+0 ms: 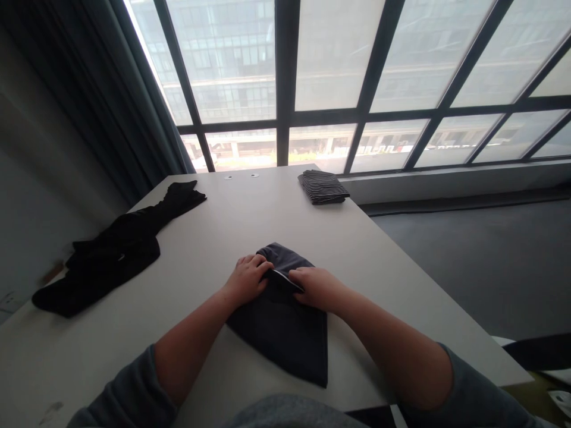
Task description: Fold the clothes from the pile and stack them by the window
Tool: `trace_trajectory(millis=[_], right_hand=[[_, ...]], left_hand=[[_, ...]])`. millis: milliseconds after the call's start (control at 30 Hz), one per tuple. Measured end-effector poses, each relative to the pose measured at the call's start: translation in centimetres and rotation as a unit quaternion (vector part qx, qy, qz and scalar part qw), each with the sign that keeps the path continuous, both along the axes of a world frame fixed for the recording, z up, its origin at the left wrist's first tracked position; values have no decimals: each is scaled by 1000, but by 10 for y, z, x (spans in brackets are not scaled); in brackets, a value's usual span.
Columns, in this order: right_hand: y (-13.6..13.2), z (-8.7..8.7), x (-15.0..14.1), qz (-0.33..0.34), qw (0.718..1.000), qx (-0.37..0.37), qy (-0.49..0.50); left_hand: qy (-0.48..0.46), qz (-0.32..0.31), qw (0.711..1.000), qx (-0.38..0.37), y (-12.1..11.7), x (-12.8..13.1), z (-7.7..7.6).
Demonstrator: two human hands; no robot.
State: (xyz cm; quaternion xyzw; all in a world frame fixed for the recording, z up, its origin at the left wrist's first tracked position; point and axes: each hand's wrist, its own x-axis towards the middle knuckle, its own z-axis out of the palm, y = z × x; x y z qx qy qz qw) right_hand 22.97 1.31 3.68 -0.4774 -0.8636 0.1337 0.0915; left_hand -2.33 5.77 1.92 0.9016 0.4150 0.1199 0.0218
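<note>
A dark grey cloth (285,333) lies partly folded on the white table (214,238) in front of me. My left hand (247,278) is closed, its fingers gripping a fold of the cloth at its far left edge. My right hand (314,286) is closed too, pinching the same fold from the right side. Both hands nearly meet over the cloth's middle. The far end of the cloth sticks out beyond my fingers.
A black garment (116,249) sprawls on the table's left side. A folded striped cloth (323,186) sits at the far right corner. The table's right edge drops to grey floor (482,261). Large windows (339,77) and a dark curtain (89,89) stand behind.
</note>
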Motion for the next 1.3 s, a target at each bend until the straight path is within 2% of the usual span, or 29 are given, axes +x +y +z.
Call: trace_trajectory(millis=[100,167,233,300,367,433,500,567,667,733,800,867,933,1033,1100,1167,1233,1300], right_hand=[[4,5,5,-24,997,66,20],[5,9,9,-23,986,145,74],[4,13,12,9,962,230,147],[1,17,13,46,929,304,208],[-3,23,14,60,899,355,250],[-6,28,14,78,882,370,281],[-7,31,13,111,878,355,302],[-7,29,12,140,875,341,314],[-6,21,12,119,870,340,337],[-4,15,15,54,868,351,348],[-1,11,19,-17,874,355,331],[2,11,24,-71,893,341,285],[4,12,25,-121,922,300,215],[8,17,25,-204,954,196,95],[9,21,24,-239,962,129,35],[10,26,26,-266,959,93,16],[11,30,27,-280,955,59,75],[11,32,28,-274,937,-29,216]], left_hand=[[-24,7,999,47,-1,-6,2],[-56,-34,996,66,-2,-10,3],[-97,-91,989,63,-3,-13,3],[-151,-117,980,47,-4,-13,3],[-197,-111,973,46,-6,-11,4],[-213,-94,971,61,-8,-9,6],[-198,-89,973,75,-11,-5,7],[-166,-110,977,77,-12,-1,8],[-135,-115,980,92,-11,-1,8],[-154,-49,980,116,-8,-8,9],[-180,47,973,139,-4,-18,13],[-201,137,959,147,0,-29,18],[-226,199,945,126,1,-36,23],[-278,227,932,44,-3,-33,26],[-323,208,923,-35,-8,-25,25],[-391,169,894,-142,-15,-15,25],[-459,126,839,-265,-21,-7,26],[-497,99,792,-340,-23,-3,25]])
